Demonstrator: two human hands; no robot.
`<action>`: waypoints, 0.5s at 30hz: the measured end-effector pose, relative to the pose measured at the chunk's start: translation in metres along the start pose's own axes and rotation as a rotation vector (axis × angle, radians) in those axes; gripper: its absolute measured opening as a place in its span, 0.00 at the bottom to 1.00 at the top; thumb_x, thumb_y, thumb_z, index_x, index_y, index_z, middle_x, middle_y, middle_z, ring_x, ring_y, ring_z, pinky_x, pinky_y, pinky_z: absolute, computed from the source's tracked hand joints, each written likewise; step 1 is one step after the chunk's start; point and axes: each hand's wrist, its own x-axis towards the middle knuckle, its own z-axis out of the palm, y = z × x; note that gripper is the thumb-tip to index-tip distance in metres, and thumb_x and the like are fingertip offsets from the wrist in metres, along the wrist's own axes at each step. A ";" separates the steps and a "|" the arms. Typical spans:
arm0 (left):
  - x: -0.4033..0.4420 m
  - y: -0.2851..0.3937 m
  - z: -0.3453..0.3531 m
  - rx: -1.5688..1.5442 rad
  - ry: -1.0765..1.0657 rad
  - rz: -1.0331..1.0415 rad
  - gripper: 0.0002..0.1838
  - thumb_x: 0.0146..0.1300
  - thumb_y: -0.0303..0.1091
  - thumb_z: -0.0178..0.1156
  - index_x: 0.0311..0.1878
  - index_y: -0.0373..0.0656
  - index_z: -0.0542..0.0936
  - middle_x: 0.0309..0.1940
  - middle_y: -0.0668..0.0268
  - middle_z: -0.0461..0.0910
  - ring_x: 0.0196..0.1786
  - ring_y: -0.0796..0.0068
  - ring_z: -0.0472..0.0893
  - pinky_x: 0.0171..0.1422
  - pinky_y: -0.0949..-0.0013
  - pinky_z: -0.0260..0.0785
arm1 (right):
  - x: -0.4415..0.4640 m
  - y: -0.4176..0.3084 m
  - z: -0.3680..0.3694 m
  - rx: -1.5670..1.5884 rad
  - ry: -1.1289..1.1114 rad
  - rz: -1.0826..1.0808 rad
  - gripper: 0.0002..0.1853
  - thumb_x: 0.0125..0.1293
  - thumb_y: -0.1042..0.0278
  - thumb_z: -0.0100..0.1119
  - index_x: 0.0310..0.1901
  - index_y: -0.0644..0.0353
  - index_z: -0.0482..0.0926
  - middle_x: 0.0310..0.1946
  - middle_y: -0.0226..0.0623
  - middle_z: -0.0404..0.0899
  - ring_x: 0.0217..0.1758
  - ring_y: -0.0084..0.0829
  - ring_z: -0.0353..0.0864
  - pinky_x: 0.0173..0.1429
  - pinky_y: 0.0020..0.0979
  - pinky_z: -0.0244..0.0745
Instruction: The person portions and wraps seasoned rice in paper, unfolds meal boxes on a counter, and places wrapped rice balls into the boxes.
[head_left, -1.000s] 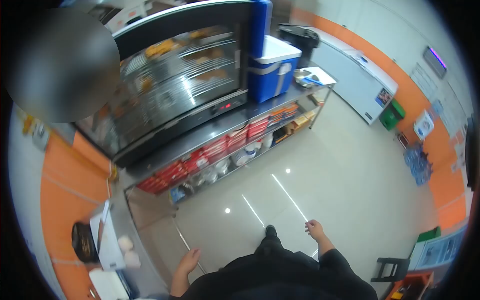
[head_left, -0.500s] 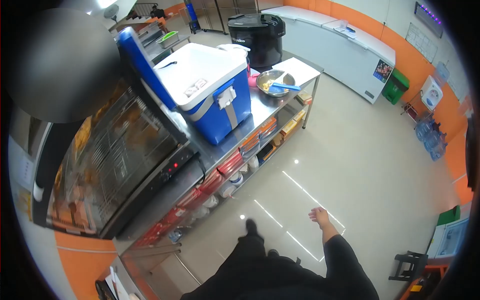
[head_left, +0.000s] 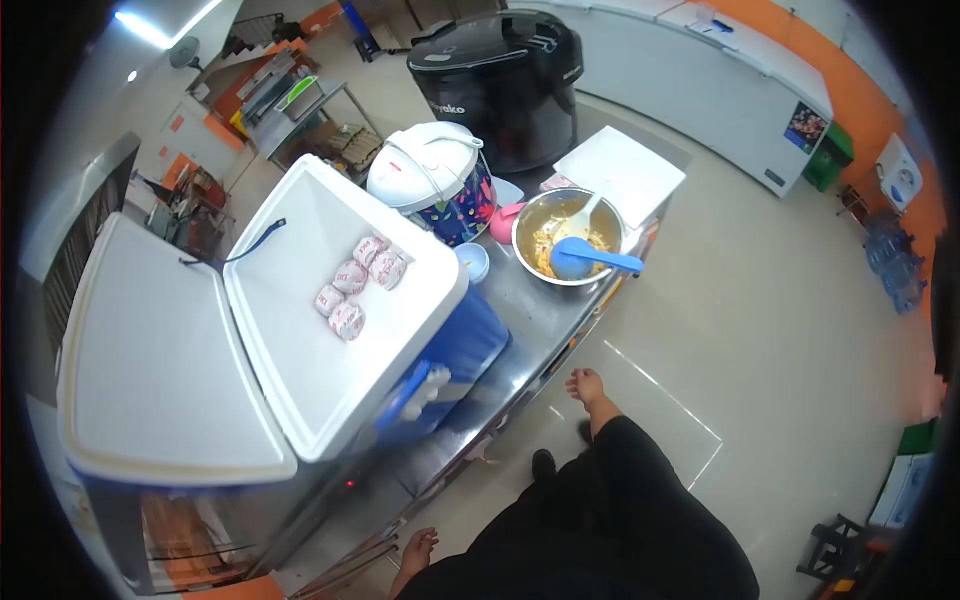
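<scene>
My left hand (head_left: 420, 547) hangs low beside the steel table's front, its fingers loosely bent and holding nothing. My right hand (head_left: 586, 386) is over the floor near the table edge, also empty, with relaxed, slightly parted fingers. Closest to my hands on the steel table (head_left: 535, 310) is a blue and white cooler box (head_left: 440, 300) with its lid (head_left: 165, 350) swung back. Several round paper-wrapped packets (head_left: 350, 277) lie inside it. To its right, a steel bowl (head_left: 522, 245) contains yellowish food, a white rice paddle (head_left: 580, 218) and a blue ladle (head_left: 575, 258).
Behind the cooler stand a flower-patterned rice cooker (head_left: 460, 210) and a large black cooker (head_left: 500, 95). A pink cup (head_left: 505, 222), a small light-blue cup (head_left: 473, 262) and a white board (head_left: 625, 175) are nearby. White chest freezers (head_left: 690, 90) line the far wall; tiled floor lies to the right.
My view has moved closer to the table, and the cooler's inside now shows more fully. My left hand has come into view. My right hand appears nearer the table.
</scene>
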 end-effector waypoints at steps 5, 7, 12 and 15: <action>-0.013 0.025 0.049 -0.173 0.196 -0.123 0.28 0.76 0.53 0.49 0.65 0.38 0.71 0.59 0.53 0.76 0.59 0.60 0.80 0.64 0.60 0.71 | 0.182 0.042 0.041 -0.363 0.032 -0.444 0.27 0.70 0.49 0.54 0.65 0.53 0.69 0.50 0.38 0.83 0.46 0.37 0.85 0.46 0.42 0.79; -0.028 -0.087 0.092 -0.033 0.226 -0.152 0.30 0.75 0.54 0.50 0.68 0.40 0.69 0.59 0.53 0.78 0.58 0.59 0.81 0.65 0.59 0.71 | 0.194 0.023 0.057 -0.247 0.059 -0.216 0.27 0.70 0.48 0.53 0.66 0.52 0.69 0.52 0.37 0.82 0.48 0.36 0.84 0.47 0.42 0.79; -0.084 -0.059 0.193 -0.068 0.141 -0.480 0.29 0.74 0.53 0.51 0.68 0.41 0.69 0.58 0.53 0.79 0.57 0.58 0.82 0.65 0.57 0.71 | 0.184 0.000 0.041 -0.060 0.105 0.075 0.27 0.71 0.47 0.49 0.66 0.50 0.69 0.57 0.33 0.80 0.54 0.35 0.81 0.52 0.42 0.77; -0.094 -0.031 0.222 -0.159 0.148 -0.501 0.29 0.74 0.53 0.52 0.69 0.41 0.69 0.58 0.53 0.79 0.57 0.57 0.82 0.65 0.57 0.71 | 0.172 -0.018 0.009 0.094 0.091 0.179 0.27 0.71 0.47 0.48 0.67 0.49 0.69 0.59 0.31 0.79 0.57 0.34 0.80 0.55 0.42 0.76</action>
